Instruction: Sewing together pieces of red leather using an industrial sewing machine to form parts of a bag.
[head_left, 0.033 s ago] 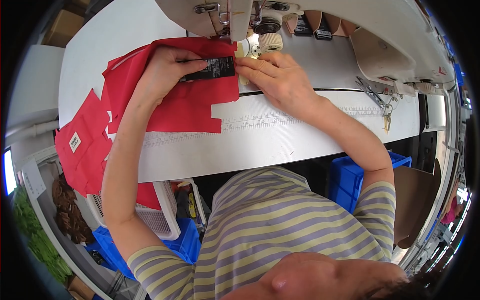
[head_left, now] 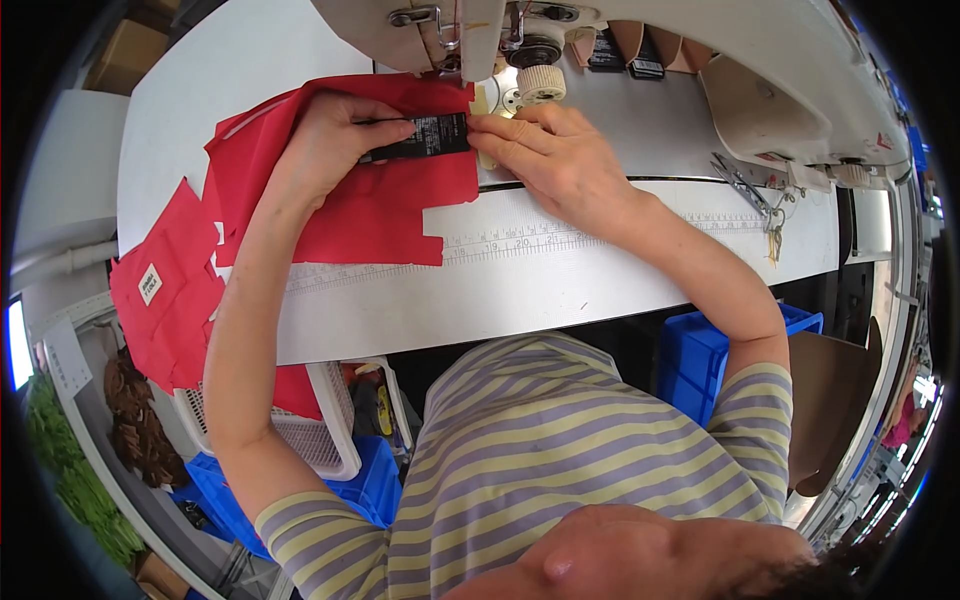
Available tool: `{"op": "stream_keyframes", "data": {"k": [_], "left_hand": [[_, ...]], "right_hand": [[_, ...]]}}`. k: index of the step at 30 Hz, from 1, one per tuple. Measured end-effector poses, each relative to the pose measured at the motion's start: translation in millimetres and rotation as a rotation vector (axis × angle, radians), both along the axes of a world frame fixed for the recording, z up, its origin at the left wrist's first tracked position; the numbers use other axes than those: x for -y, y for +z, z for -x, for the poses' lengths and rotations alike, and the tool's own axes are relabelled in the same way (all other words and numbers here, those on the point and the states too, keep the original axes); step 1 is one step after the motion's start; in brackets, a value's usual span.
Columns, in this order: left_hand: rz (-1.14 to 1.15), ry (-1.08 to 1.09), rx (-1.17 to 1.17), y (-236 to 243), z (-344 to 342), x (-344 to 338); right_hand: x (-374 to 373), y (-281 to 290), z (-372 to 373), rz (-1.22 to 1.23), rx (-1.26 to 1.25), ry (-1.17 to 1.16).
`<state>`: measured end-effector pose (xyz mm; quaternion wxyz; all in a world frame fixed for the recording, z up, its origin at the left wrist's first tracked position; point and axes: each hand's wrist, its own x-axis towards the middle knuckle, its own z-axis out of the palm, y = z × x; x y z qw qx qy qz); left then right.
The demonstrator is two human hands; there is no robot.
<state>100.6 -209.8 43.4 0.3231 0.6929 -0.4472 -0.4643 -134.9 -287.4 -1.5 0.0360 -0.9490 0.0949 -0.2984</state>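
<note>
Red fabric [head_left: 370,220] lies on the sewing table, its far edge under the sewing machine's head [head_left: 480,40]. A black label [head_left: 440,136] with pale print rests on the fabric. My left hand [head_left: 325,140] is closed on the label's left part, thumb pressed on top and fingers partly hidden by cloth. At the label's right end, by the fabric edge, my right hand [head_left: 560,160] pinches with its fingertips; the exact grip is partly hidden.
More red fabric [head_left: 170,300] with a white tag hangs over the table's left edge, above a white basket [head_left: 340,430]. Thread snips [head_left: 740,185] lie at the right. A ruler strip [head_left: 520,242] runs along the table. Blue crates [head_left: 690,360] stand below.
</note>
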Motion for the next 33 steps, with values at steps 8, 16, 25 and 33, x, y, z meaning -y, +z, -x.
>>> {"op": "stream_keyframes", "data": {"k": [8, 16, 25, 33], "left_hand": [[0.031, -0.013, 0.261, 14, 5, -12], [0.839, 0.104, 1.391, 19, 50, -50], [0.854, 0.007, 0.890, -2, 41, -36], [0.911, -0.105, 1.126, -2, 43, -42]], "right_hand": [[2, 10, -6, 0.017, -0.084, 0.093], [4, 11, -3, 0.000, -0.073, 0.096], [5, 8, -4, 0.000, -0.050, 0.106], [5, 10, -2, -0.008, -0.092, 0.096]]}}
